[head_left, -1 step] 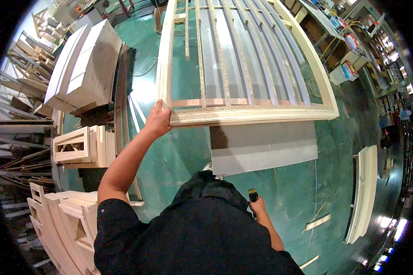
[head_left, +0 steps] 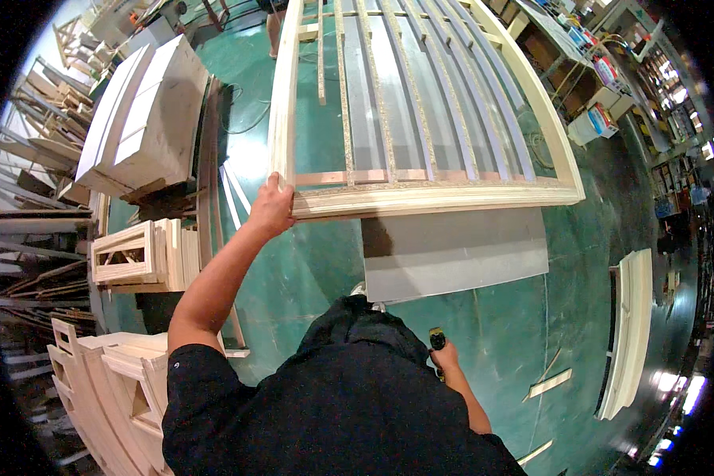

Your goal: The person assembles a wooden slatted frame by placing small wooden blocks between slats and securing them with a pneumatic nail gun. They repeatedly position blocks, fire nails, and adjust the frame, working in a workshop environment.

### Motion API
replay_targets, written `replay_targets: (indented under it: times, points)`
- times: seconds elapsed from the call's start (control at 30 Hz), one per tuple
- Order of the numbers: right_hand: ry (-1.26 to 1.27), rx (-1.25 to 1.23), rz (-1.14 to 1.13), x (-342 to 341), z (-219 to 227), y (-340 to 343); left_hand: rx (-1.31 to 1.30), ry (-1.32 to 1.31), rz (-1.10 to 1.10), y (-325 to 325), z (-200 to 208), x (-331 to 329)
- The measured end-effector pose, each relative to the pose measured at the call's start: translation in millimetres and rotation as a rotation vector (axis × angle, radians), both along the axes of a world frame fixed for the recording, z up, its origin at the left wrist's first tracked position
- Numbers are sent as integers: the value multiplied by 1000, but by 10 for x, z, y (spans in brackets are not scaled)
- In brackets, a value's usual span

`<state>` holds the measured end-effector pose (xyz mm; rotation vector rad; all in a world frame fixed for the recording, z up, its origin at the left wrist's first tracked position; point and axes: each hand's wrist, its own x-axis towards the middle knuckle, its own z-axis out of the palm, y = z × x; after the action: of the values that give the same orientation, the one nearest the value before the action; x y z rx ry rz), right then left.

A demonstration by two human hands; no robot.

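My left hand (head_left: 271, 208) is wrapped round the near left corner of a large pale wooden frame (head_left: 436, 200). Several parallel slats (head_left: 389, 111) with speckled edges run away from me inside it, and a thin reddish crosspiece (head_left: 325, 178) lies near the close end. Down by my right side, my right hand (head_left: 447, 355) grips a black-and-yellow hand tool (head_left: 437, 339); its lower part is hidden, so its exact kind cannot be made out. Below the frame's near edge, a flat grey sheet (head_left: 468, 258) shows close to my feet.
Stacked white panels (head_left: 155, 111) stand at the left, with small wooden frames (head_left: 127, 252) and larger wooden pieces (head_left: 103, 381) nearer me. Wood strips (head_left: 549, 384) lie on the green floor at right, near a long pale panel (head_left: 628, 333). Another person's leg (head_left: 274, 33) shows beyond the frame.
The other person's leg beyond the frame shows slightly more now. Both my hands keep their places and holds.
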<state>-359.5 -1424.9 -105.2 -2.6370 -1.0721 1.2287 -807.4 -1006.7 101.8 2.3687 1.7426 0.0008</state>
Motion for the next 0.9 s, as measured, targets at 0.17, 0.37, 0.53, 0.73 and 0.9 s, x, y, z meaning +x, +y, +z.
replay_targets:
  times: [0.17, 0.37, 0.53, 0.73, 0.9]
  points:
    - [9, 47, 4, 88, -280, -452, 52, -31, -66, -13, -49, -5]
    - [35, 25, -24, 34, -378, -592, 122, -34, -134, -44, -109, -139]
    - [30, -13, -23, -161, -272, -433, 134, -32, -168, 0, -158, -189]
    - [17, -60, -42, -585, 26, -90, -114, -58, -379, 215, 139, -524]
    - [-2, -124, 34, -1022, -313, 26, -228, 80, -621, 660, 483, -785]
